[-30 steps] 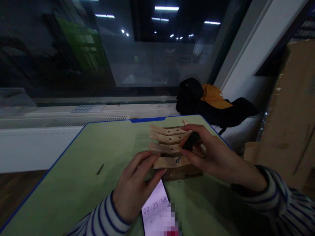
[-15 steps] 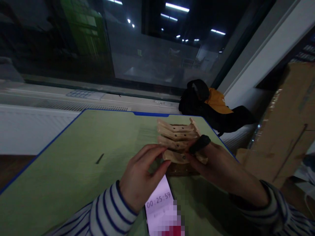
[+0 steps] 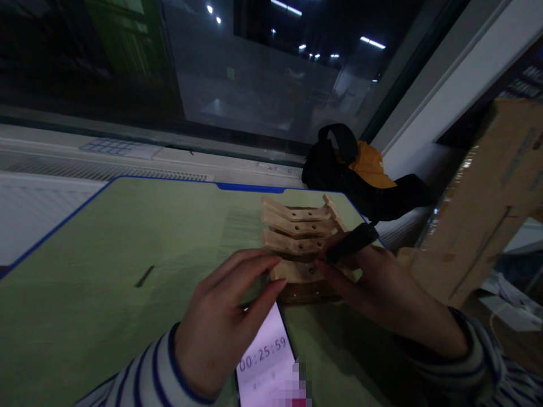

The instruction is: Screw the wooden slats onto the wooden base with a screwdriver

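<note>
A small wooden assembly (image 3: 297,237) of several curved, drilled slats on a dark base stands on the green mat (image 3: 106,294). My left hand (image 3: 224,322) pinches the left end of the nearest slat between thumb and fingers. My right hand (image 3: 382,288) rests against that slat's right end and holds a black-handled tool (image 3: 352,242), its tip at a hole in the slat. Both sleeves are striped.
A lit phone (image 3: 267,362) showing a timer lies on the mat under my left wrist. A small dark piece (image 3: 145,276) lies to the left. A black bag with an orange cap (image 3: 360,175) sits on the sill; a cardboard box (image 3: 487,192) stands right.
The view has swung, so things sit differently in frame. My right hand turned the black tool, its handle now pointing up and right. My left hand stays on the slat's end.
</note>
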